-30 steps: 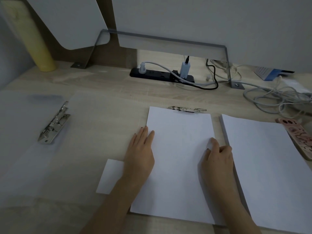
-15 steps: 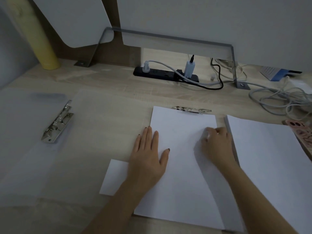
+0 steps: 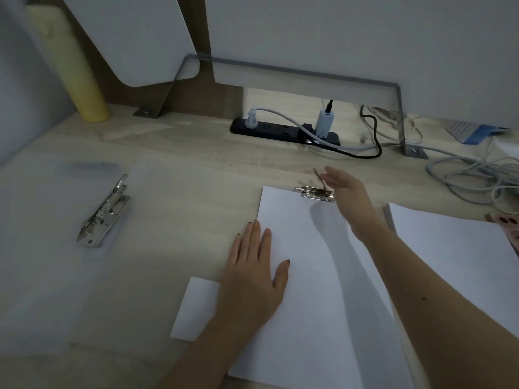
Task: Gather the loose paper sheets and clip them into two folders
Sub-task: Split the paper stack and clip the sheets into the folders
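A white paper stack (image 3: 309, 290) lies in the middle of the desk on a clear folder. Its metal clip (image 3: 314, 192) sits at the stack's top edge with the lever raised. My left hand (image 3: 252, 279) rests flat on the stack's left edge. My right hand (image 3: 348, 195) reaches over the stack to the clip, fingers straight, touching the lever. A second paper stack (image 3: 455, 262) lies to the right. Another clear folder (image 3: 50, 220) with its own metal clip (image 3: 104, 211) lies at the left. A small white sheet (image 3: 193, 307) pokes out beside my left wrist.
A black power strip (image 3: 280, 130) with plugs lies behind the paper. Grey cables (image 3: 471, 175) are tangled at the back right. A yellow cylinder (image 3: 81, 80) stands at the back left. A pink patterned object (image 3: 508, 228) sits at the right edge.
My right hand left the stack's right edge and moved up to the clip at the top; the clip's lever now stands raised. My left hand stayed flat on the paper.
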Demonstrator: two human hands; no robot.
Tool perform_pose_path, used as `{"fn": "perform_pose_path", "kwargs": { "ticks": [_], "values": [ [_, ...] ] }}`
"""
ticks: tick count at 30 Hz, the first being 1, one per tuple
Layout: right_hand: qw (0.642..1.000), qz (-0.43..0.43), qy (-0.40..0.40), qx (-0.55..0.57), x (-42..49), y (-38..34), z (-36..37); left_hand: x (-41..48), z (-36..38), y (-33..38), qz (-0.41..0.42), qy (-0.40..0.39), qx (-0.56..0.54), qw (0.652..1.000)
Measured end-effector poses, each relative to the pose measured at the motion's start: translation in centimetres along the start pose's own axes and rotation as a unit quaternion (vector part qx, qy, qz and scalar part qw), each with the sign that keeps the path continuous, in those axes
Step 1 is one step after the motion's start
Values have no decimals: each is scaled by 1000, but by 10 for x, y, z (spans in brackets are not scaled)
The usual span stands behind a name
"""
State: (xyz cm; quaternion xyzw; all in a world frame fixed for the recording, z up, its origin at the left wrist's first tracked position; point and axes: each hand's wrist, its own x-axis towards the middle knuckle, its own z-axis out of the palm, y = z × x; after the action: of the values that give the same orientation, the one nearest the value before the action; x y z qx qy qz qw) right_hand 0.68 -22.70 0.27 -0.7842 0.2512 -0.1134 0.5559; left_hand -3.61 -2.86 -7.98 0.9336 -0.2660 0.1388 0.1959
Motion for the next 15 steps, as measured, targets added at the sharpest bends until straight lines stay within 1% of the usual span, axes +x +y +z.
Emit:
{"fn": "perform_pose_path", "kwargs": {
  "ticks": [2,4,7,10,15],
  "values": [
    [995,-39,-25,-93,1,-1,8,0,0,0,1,2,-1,1000],
    [981,-68,-30,-178,1,-2,10,-1,0,0,2,2,-2,1000],
    [958,-109,-41,-263,1,-4,9,-1,2,-1,7,8,1,1000],
    [937,-125,-61,-320,4,-4,10,-1,2,-2,8,8,1,1000],
    [907,-148,-94,-382,8,3,19,-1,1,-1,3,5,-10,1000]
  ]
}}
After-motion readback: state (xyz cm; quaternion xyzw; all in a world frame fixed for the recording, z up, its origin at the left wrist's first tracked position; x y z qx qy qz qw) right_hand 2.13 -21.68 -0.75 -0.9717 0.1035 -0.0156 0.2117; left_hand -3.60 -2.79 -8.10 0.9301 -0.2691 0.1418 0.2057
